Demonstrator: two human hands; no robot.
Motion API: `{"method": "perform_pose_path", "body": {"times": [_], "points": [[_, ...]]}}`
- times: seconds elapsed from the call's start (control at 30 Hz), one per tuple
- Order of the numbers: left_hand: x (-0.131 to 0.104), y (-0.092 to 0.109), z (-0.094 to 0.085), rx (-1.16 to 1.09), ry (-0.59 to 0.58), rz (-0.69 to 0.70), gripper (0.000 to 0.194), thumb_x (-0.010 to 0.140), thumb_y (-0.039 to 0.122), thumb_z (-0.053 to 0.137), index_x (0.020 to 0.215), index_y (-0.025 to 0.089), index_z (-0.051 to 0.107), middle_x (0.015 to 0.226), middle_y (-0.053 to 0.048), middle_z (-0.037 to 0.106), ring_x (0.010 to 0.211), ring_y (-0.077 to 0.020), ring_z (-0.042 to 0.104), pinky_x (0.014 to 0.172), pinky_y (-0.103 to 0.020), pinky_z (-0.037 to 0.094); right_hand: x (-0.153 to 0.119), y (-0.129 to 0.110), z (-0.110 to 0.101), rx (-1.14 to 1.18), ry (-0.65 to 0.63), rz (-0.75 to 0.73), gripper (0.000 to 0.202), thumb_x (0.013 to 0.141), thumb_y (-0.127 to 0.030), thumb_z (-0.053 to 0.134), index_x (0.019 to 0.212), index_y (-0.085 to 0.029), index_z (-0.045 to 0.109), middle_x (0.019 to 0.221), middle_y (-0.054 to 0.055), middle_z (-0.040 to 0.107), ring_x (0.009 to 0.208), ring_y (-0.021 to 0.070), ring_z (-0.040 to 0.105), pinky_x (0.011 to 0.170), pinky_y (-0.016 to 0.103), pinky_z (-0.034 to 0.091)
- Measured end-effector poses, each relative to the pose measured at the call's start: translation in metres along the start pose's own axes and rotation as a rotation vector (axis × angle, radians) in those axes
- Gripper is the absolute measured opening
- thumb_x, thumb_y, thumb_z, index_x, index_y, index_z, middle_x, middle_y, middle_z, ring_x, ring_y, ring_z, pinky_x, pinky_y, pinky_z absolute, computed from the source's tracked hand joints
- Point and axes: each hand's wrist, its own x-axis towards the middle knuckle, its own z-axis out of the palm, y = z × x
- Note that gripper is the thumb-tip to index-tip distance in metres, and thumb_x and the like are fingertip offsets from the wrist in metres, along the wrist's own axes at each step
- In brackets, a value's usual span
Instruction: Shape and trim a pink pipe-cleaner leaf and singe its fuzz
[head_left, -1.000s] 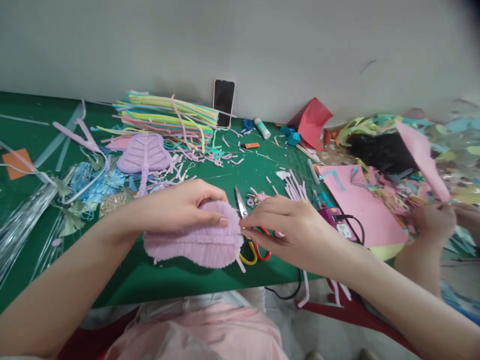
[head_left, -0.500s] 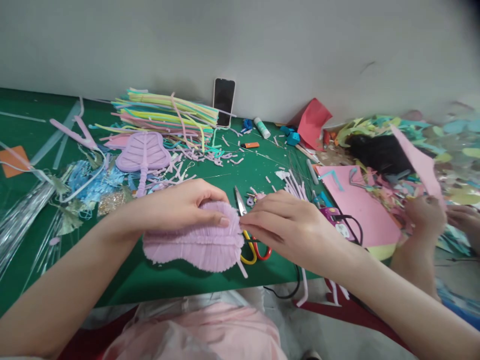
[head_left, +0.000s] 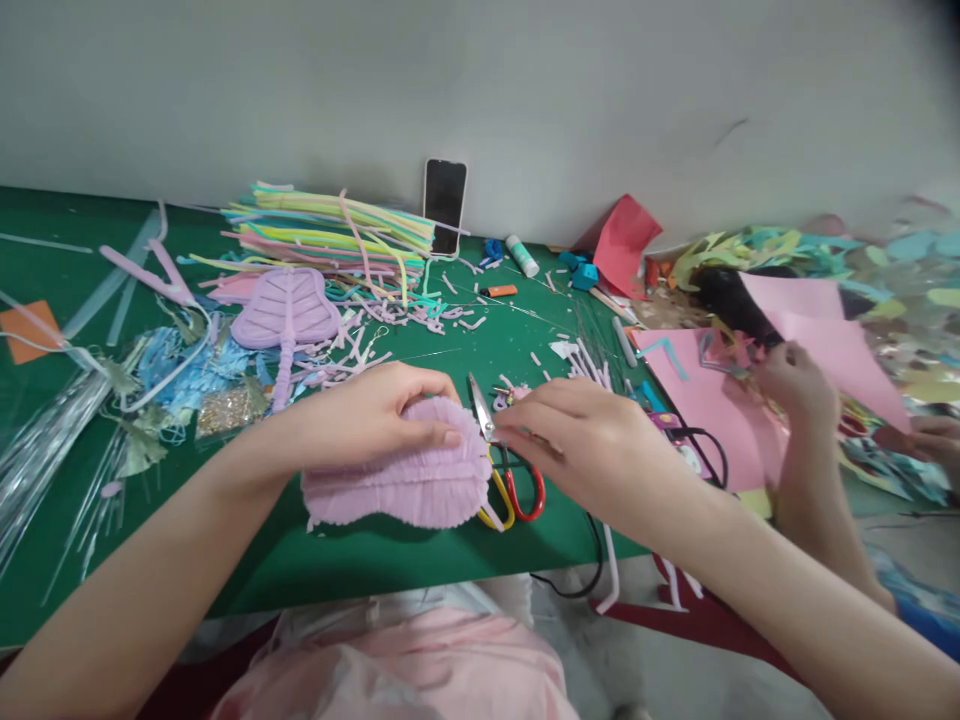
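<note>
My left hand (head_left: 401, 415) is closed on a fuzzy lilac leaf-shaped piece (head_left: 420, 495) made of pipe cleaners, thumb on top and the other fingers hidden. A short stem end sticks out at its lower right. Just right of the piece, my right hand (head_left: 577, 430) has its fingertips pinched together; what they hold, if anything, is too small to make out. Beneath those fingertips lie scissors (head_left: 536, 492) with one red and one yellow handle loop. Behind my left wrist lies a finished-looking lilac pipe-cleaner leaf (head_left: 286, 310) with a twisted stem.
Pipe cleaners (head_left: 322, 230) in several colours lie piled by a leaning phone (head_left: 445, 205). Lilac offcuts, a glue stick (head_left: 523, 256) and an orange lighter (head_left: 499, 291) are scattered ahead. Blue tassels (head_left: 187, 360) lie left. At right, another person's hands (head_left: 799, 385) handle pink paper (head_left: 832, 345).
My right fingertips have drawn slightly right, away from the lilac piece's edge. The piece has shifted a little right and tilted. The other person's pink paper has swung wider and lower.
</note>
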Motion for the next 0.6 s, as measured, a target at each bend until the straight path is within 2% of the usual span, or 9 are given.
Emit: {"method": "perform_pose_path", "body": {"times": [0.07,0.13,0.23,0.3,0.37,0.5,0.6], "points": [[-0.001,-0.002,0.003,0.04,0.042,-0.011,0.018,0.083,0.032,0.062,0.097,0.023,0.067,0.088,0.006,0.068,0.078,-0.014,0.059,0.066,-0.022,0.039,0.0,0.011,-0.011,0.034,-0.131,0.137,0.014,0.09,-0.016,0.06,0.091,-0.019,0.074,0.081,0.005,0.077,0.069,0.0194,0.069,0.061,0.029,0.049],[-0.002,-0.004,0.004,0.061,0.027,-0.024,0.022,0.082,0.032,0.065,0.102,0.024,0.066,0.091,0.006,0.068,0.079,-0.0137,0.059,0.066,-0.022,0.038,-0.001,0.027,-0.024,0.165,-0.3,0.214,0.018,0.089,-0.016,0.06,0.095,-0.023,0.076,0.077,0.0,0.077,0.06,0.016,0.068,0.053,0.026,0.046],[-0.002,-0.006,0.002,0.018,-0.085,-0.001,0.02,0.081,0.035,0.069,0.097,0.024,0.067,0.087,0.007,0.068,0.078,-0.0131,0.059,0.067,-0.021,0.039,-0.004,0.047,-0.033,0.49,-0.528,0.266,0.016,0.088,-0.026,0.065,0.098,-0.028,0.078,0.081,-0.003,0.079,0.066,0.0143,0.071,0.055,0.022,0.05],[-0.001,-0.007,0.0,-0.05,-0.17,0.043,0.019,0.08,0.038,0.071,0.091,0.022,0.068,0.084,0.007,0.068,0.076,-0.0126,0.06,0.066,-0.02,0.039,-0.006,0.049,-0.024,0.722,-0.595,0.305,0.016,0.086,-0.034,0.068,0.096,-0.026,0.079,0.084,0.0,0.079,0.073,0.016,0.073,0.058,0.022,0.053],[0.001,-0.01,-0.001,-0.129,-0.22,0.085,0.019,0.08,0.039,0.072,0.086,0.021,0.068,0.081,0.007,0.068,0.074,-0.0118,0.06,0.064,-0.019,0.039,-0.008,0.041,-0.005,0.913,-0.544,0.315,0.019,0.084,-0.037,0.071,0.093,-0.022,0.079,0.082,0.002,0.079,0.072,0.0162,0.073,0.06,0.023,0.055],[0.004,-0.016,0.0,-0.297,-0.243,0.124,0.021,0.079,0.039,0.074,0.082,0.021,0.067,0.076,0.007,0.065,0.07,-0.0102,0.056,0.061,-0.018,0.038,-0.014,0.007,0.028,1.002,-0.107,0.242,0.013,0.083,-0.031,0.073,0.085,-0.018,0.077,0.077,0.003,0.077,0.066,0.0131,0.07,0.058,0.021,0.054],[0.006,-0.023,0.005,-0.433,-0.272,0.112,0.023,0.077,0.04,0.076,0.082,0.02,0.067,0.076,0.005,0.064,0.068,-0.01,0.055,0.059,-0.018,0.038,-0.016,-0.013,0.032,0.887,0.169,0.087,0.003,0.085,-0.019,0.072,0.087,-0.017,0.073,0.077,0.003,0.075,0.068,0.0118,0.069,0.064,0.021,0.056]]}}
